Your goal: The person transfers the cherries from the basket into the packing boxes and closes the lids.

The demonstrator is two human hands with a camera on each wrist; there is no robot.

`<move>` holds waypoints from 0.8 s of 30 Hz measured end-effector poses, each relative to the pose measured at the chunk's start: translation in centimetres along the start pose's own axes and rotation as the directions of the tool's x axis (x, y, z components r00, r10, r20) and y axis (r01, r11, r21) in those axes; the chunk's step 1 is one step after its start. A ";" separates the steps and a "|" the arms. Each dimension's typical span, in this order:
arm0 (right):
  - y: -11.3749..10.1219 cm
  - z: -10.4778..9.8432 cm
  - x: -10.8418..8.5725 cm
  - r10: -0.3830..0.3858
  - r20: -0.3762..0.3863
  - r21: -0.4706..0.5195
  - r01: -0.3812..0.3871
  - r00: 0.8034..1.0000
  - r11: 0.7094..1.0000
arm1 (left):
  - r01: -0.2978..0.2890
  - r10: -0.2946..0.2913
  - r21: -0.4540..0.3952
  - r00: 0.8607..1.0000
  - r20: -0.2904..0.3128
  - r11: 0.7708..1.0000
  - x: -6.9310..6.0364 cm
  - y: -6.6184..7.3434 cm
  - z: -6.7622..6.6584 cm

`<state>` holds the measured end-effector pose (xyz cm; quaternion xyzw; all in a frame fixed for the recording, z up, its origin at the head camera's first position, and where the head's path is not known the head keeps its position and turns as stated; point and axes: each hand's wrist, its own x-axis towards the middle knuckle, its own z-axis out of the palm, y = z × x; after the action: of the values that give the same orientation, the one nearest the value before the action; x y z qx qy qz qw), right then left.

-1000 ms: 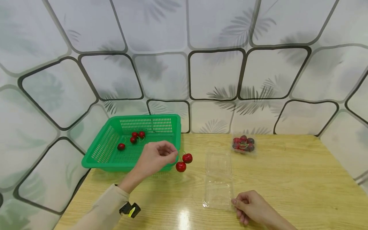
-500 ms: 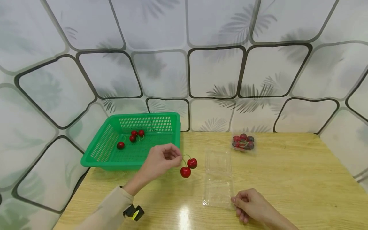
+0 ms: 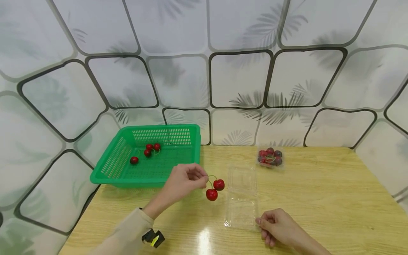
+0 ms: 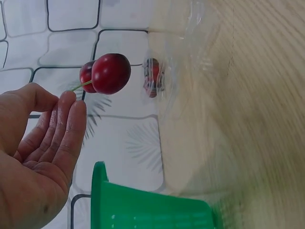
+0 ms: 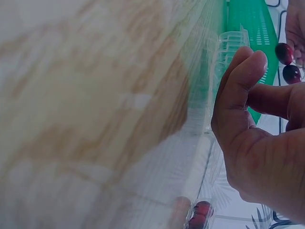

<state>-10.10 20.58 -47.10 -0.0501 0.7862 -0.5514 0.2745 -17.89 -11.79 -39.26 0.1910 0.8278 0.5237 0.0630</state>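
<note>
My left hand pinches the stems of two joined red cherries, which hang over the table between the green basket and an opened clear plastic box. Both cherries also show beyond the fingertips in the left wrist view. At the near right corner of the clear box, my right hand touches its edge with thumb and curled fingers; whether it grips the edge is hard to tell. In the right wrist view the box lies beside the right hand.
Several cherries lie inside the basket at the left. A filled clear box of cherries stands at the back of the wooden table, near the patterned wall.
The left hand has moved right and slightly nearer, carrying the two cherries away from the basket toward the opened box. My right hand has stayed nearly still.
</note>
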 end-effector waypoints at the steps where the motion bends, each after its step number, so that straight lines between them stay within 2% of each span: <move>1: 0.0 0.0 0.0 -0.001 0.000 0.000 0.001 1.000 1.000 | 0.005 -0.005 -0.008 1.000 0.005 1.000 0.0 -0.1 0.2; 8: 0.2 0.0 0.0 -0.008 0.002 -0.005 0.008 1.000 1.000 | 0.034 -0.032 -0.054 0.998 0.048 0.998 -0.1 -0.7 1.8; 17: 0.0 0.1 0.1 0.033 -0.017 -0.012 -0.034 0.999 0.999 | 0.066 -0.058 -0.104 0.995 0.081 0.992 -0.4 -1.2 3.8; 24: 0.0 0.2 0.1 0.043 -0.034 -0.034 -0.044 0.998 0.998 | 0.116 -0.107 -0.122 0.991 0.077 0.986 -0.4 -1.6 5.3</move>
<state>-10.05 20.39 -47.18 -0.0285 0.8011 -0.5323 0.2722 -16.29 -8.12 -43.07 0.1581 0.7996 0.5638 0.1333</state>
